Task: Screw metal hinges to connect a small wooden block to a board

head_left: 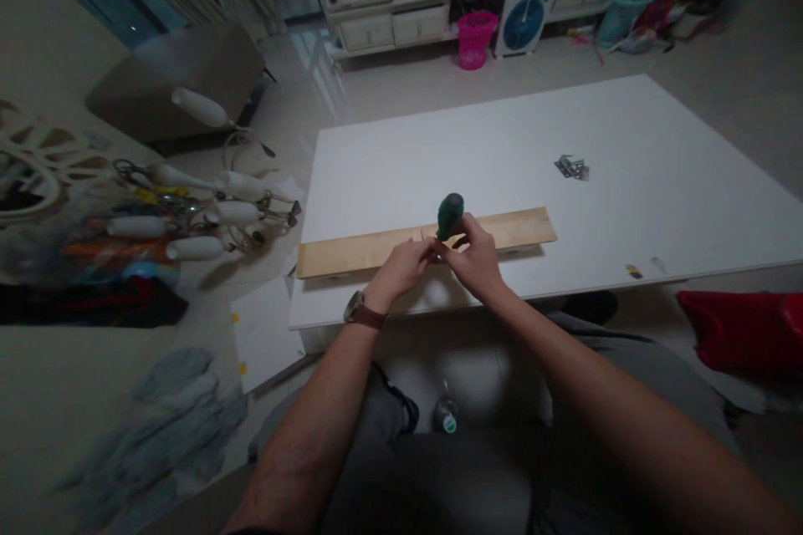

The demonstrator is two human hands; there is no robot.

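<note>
Indoors, in the head view, bent over a plank laid along the near left part of a white board. Gripping a screwdriver, green-handled and nearly upright over the middle of the plank, in the curled fingers of the right hand. Meeting those fingers just below the handle with the fingertips of the left hand, drawn in close together, though too small and dim to tell whether pinching anything. Wearing a watch on the left wrist, strapped in brown. Scattered beyond the right end of the plank, on the same white surface, a small heap of metal hinges and, nearer the front edge, some brass-coloured bits. Down on the floor between the knees, a clear bottle. Off to the left, beside the board, a white-shaded lamp and a loose panel. Across the room, in front of a cabinet, a pink basket next to a blue fan.
</note>
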